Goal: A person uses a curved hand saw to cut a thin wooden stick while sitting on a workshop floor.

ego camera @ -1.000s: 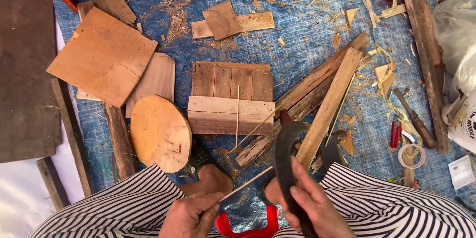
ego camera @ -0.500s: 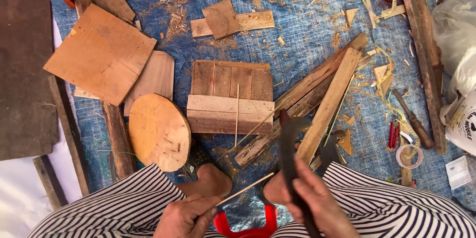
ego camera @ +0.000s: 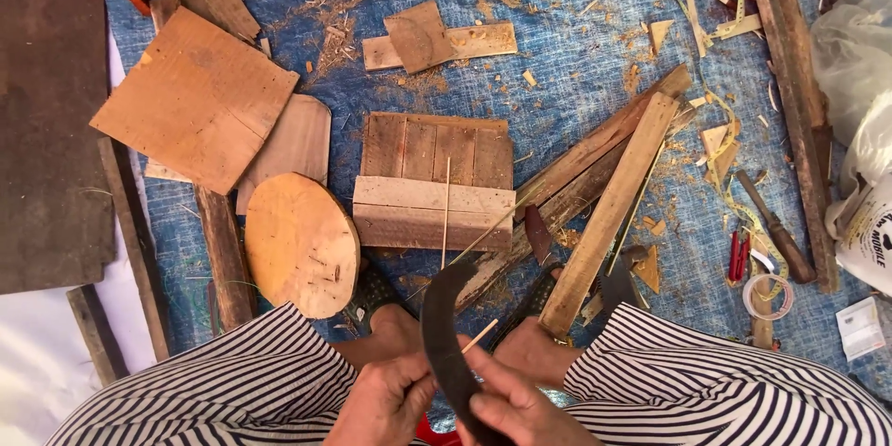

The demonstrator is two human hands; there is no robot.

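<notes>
Both hands are cut off at the bottom edge: the right hand (ego camera: 520, 409) grips a dark curved blade (ego camera: 446, 334), the left hand (ego camera: 386, 404) pinches a thin pale bamboo stick (ego camera: 478, 336) across it. A white printed sack (ego camera: 869, 232) sits far right, half out of view.

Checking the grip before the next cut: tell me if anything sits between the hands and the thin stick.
Nothing visible does. The left hand pinches the thin stick directly, and the right hand lays the dark curved blade across it.
</notes>
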